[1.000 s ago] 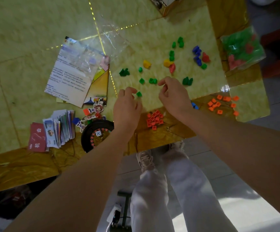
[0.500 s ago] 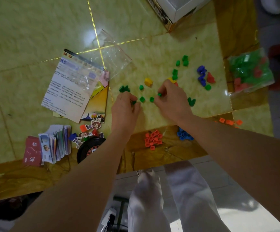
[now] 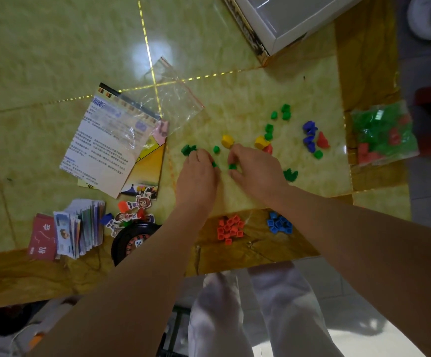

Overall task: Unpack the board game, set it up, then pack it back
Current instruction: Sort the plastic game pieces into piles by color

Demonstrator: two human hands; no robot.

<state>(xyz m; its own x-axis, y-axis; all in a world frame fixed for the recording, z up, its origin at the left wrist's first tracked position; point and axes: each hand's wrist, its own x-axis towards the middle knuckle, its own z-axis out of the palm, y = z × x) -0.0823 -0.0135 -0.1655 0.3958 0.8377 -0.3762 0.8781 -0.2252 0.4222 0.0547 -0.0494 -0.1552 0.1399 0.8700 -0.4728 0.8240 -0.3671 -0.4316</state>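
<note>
The game box [image 3: 286,24] at the far right shows its white inside. It looks like stiff, light cardboard, best taken by two opposite walls. One rule sheet [image 3: 106,148] lies at the left; it is thin paper that creases easily, so I would lift it flat by an edge.

There are two plastic bags: the empty bag [image 3: 169,99], partly over the sheet, and the full bag [image 3: 384,135] at the right edge with green and red pieces. Both are soft and slippery, so hold them at the mouth.

Near the front edge sit one orange heap [image 3: 228,229] and one blue heap [image 3: 278,224] of tiny cubes, too packed to count.

The smallest things are the loose pieces in the middle: two yellow pieces [image 3: 227,140], two red, and roughly a dozen green. They are hard, very light and easily flicked, so they want a fingertip pinch on the sides. The left hand [image 3: 196,179] pinches one green piece [image 3: 214,164], and the right hand [image 3: 258,171] pinches another.
</note>
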